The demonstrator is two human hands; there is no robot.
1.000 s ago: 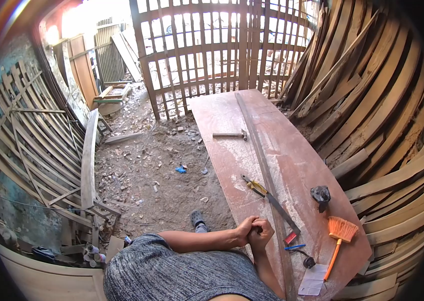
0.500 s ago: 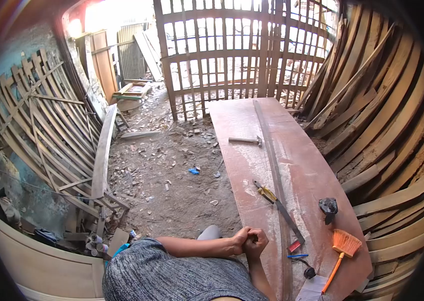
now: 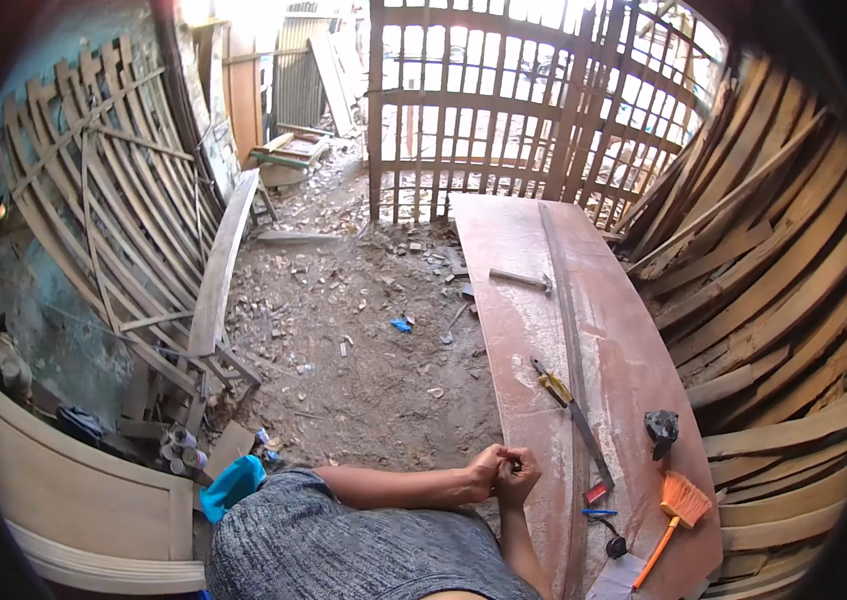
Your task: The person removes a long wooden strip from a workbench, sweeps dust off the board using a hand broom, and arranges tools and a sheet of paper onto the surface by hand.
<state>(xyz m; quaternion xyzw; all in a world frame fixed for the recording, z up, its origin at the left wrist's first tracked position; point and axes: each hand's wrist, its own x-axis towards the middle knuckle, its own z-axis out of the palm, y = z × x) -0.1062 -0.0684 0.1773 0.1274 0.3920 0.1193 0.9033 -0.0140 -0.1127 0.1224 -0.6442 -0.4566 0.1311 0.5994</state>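
Just over the left edge of the reddish board [image 3: 528, 330], my two hands meet. My left hand [image 3: 487, 472] is closed, its fingers pressed against the other hand. My right hand [image 3: 516, 478] is curled, with a small dark spot between the fingers; what it holds, if anything, is too small to name. Beyond them on the board lie yellow-handled pliers [image 3: 554, 389] and a long dark flat blade [image 3: 591, 447] with a red end. A blue pen [image 3: 599, 513] and a small black round object [image 3: 616, 547] are to the right of my hands.
A hammer [image 3: 520, 279] and a long narrow strip [image 3: 565, 300] lie farther up the board. At right are a black lump [image 3: 661, 430] and an orange brush [image 3: 684, 500]. Timber planks [image 3: 763, 290] lean along the right wall; a barred gate [image 3: 473, 100] stands behind. Debris covers the ground.
The view has turned left, so the scene sits farther right in the frame. My hands stay together; the right fingers have shifted slightly, showing a dark spot between them.
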